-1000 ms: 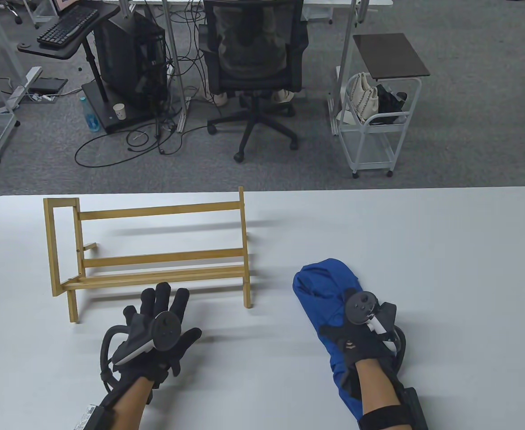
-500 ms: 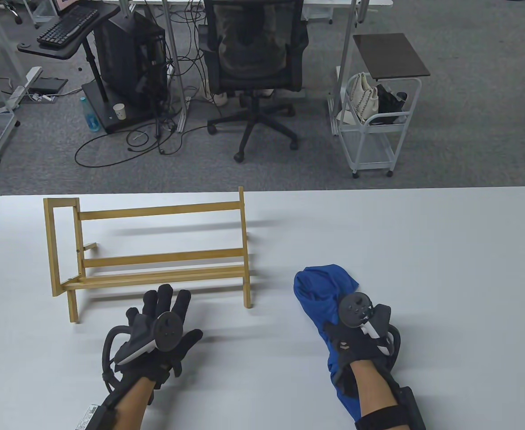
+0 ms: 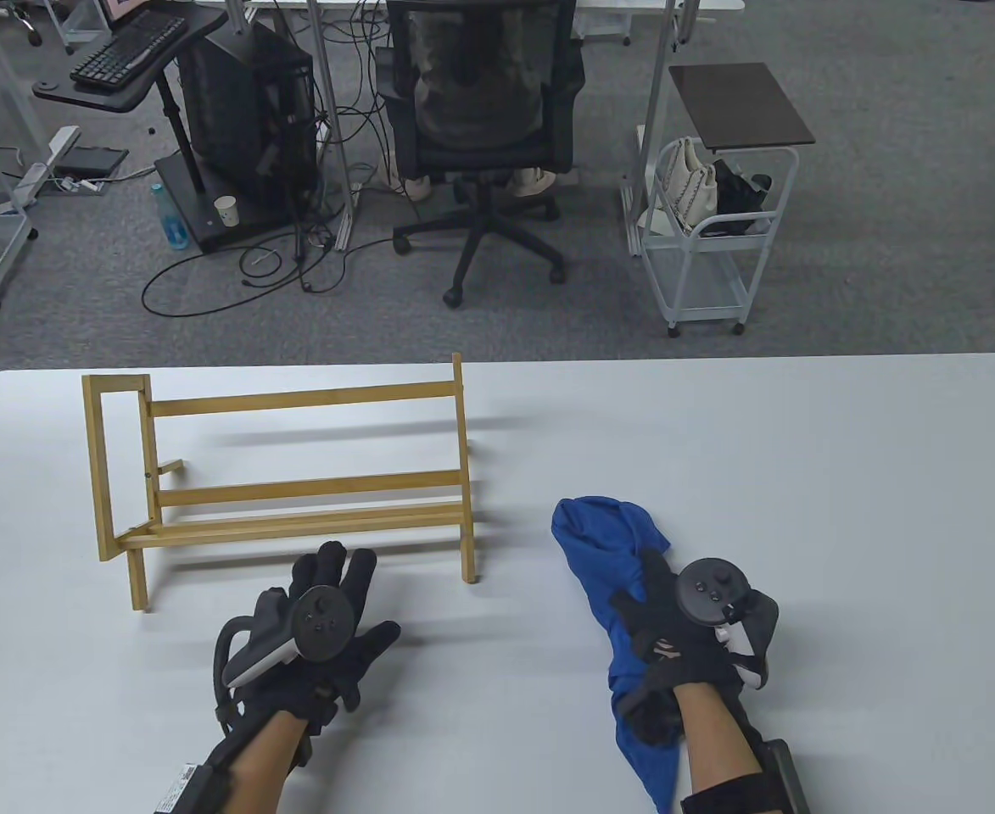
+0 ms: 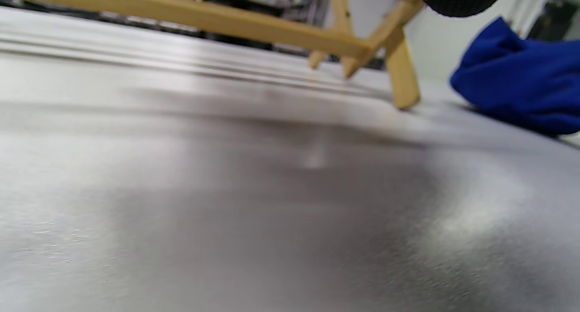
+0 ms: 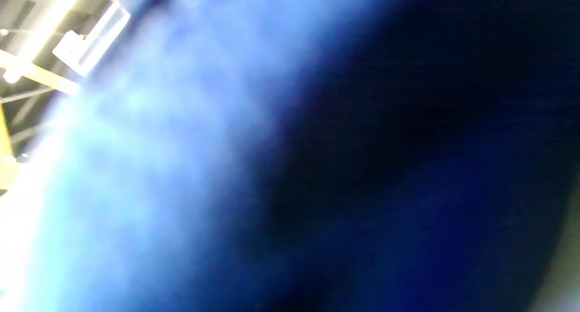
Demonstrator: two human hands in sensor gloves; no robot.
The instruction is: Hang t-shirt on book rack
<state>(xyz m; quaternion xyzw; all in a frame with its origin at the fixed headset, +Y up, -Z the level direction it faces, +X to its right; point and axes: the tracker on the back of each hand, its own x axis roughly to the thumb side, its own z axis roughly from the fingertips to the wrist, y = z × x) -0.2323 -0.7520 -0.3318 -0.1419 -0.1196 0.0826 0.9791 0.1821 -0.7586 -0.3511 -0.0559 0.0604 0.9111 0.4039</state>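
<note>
Behind the table (image 3: 802, 441) an office floor is seen. A bunched shirt (image 3: 603, 543) is gripped by the right hand (image 3: 675, 640), its length running near to far. To its left stands the rack (image 3: 293, 458), nearer the flat, empty left hand (image 3: 319, 627).

We see a rack (image 3: 293, 475) of pale, smooth wood on a white worktop (image 3: 802, 475) with a fine matt grain. Right of the rack lies a blue shirt (image 3: 603, 543) of soft, creased cloth. Both gloves look like black knitted fabric.
</note>
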